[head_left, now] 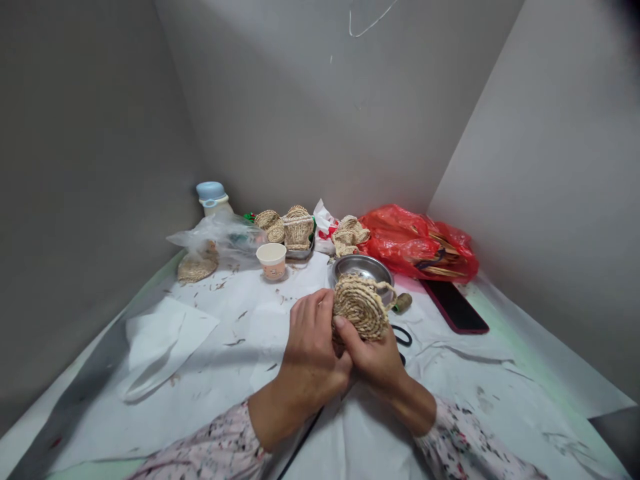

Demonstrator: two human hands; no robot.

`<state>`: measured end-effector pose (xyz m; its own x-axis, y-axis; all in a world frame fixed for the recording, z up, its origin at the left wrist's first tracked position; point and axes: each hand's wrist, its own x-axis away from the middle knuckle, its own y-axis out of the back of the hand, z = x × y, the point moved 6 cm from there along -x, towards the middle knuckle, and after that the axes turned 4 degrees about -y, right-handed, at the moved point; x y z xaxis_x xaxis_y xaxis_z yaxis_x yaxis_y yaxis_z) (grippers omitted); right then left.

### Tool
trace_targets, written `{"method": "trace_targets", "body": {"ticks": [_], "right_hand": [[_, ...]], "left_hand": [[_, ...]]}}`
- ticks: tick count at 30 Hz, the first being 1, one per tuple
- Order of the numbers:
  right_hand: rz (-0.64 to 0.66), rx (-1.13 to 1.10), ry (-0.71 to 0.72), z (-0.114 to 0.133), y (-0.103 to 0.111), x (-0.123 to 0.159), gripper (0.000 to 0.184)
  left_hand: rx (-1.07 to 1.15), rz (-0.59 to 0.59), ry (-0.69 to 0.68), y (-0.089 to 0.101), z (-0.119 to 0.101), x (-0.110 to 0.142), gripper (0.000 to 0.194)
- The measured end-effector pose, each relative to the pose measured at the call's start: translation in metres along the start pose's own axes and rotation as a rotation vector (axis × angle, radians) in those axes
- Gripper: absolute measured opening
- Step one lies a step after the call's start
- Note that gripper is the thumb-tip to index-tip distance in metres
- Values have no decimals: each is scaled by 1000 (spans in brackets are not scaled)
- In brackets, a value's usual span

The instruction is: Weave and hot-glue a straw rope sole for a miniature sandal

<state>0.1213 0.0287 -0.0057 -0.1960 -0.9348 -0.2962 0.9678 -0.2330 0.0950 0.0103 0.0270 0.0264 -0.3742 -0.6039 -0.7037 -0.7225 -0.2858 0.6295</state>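
Both my hands grip a coiled straw sandal sole [361,308] above the middle of the table. Its far side has a twisted cord loop. My left hand [310,343] wraps its near-left edge with the fingers curled around it. My right hand [367,360] presses its thumb on the underside edge, and the fingers are hidden behind the straw. Just past the sole sits a steel bowl [363,269], nearly touching it. A small spool of twine [403,303] lies to its right.
White paper [175,373] covers the table, strewn with straw bits. Black-handled scissors [403,335], a phone [454,307], a red plastic bag [417,243] with wooden sticks, several woven straw pieces [299,228], a paper cup [272,260] and a blue-capped bottle [213,197] stand before grey walls.
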Motion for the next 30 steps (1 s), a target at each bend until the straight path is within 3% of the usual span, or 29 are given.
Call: {"method": "trace_targets", "body": {"ticks": [7, 16, 30], "right_hand": [[-55, 8, 82, 7, 1, 5, 15], [-52, -20, 54, 14, -3, 8, 18], [-85, 6, -3, 7, 0, 16, 22]], "left_hand": [[45, -49, -57, 7, -5, -1, 66], [12, -67, -117, 9, -4, -2, 72], [-6, -68, -154, 13, -10, -3, 65]]}}
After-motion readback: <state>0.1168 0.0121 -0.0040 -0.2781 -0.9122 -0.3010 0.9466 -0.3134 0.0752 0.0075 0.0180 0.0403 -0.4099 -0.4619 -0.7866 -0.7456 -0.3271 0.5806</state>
